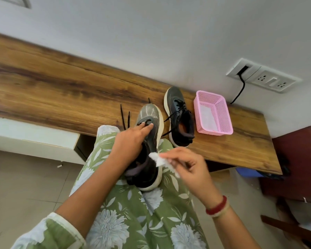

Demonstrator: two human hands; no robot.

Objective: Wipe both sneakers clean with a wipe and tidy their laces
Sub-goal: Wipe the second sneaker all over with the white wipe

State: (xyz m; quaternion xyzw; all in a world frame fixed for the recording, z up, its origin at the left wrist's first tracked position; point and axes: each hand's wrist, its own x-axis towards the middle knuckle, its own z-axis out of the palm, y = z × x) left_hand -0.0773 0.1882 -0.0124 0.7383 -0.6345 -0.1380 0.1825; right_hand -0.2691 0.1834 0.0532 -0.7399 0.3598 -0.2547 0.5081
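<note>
on the lap, closest in, the first sneaker (150,112) lay heel toward the person, its toe pointing at the desk (61,90). the right hand (185,166) pinched a crumpled white wipe (160,159) between thumb and fingers, just beside the shoe's collar but seemingly not touching it. the left hand (131,139) rested on the upper with fingers fairly straight, fingertips on the lace area near the toe; its thumb was hidden. the loose laces (122,114) trailed past the toe over the desk. the step looked like wiping this shoe: it would go best with the left hand pressing firmly so the shoe could not roll off the knees, and with the wipe drawn along the pale sole edge in long strokes and refolded to a fresh face when soiled. farther off on the desk stood the second sneaker (180,119), its laces untied, with a pink basket (214,114) just beside it
</note>
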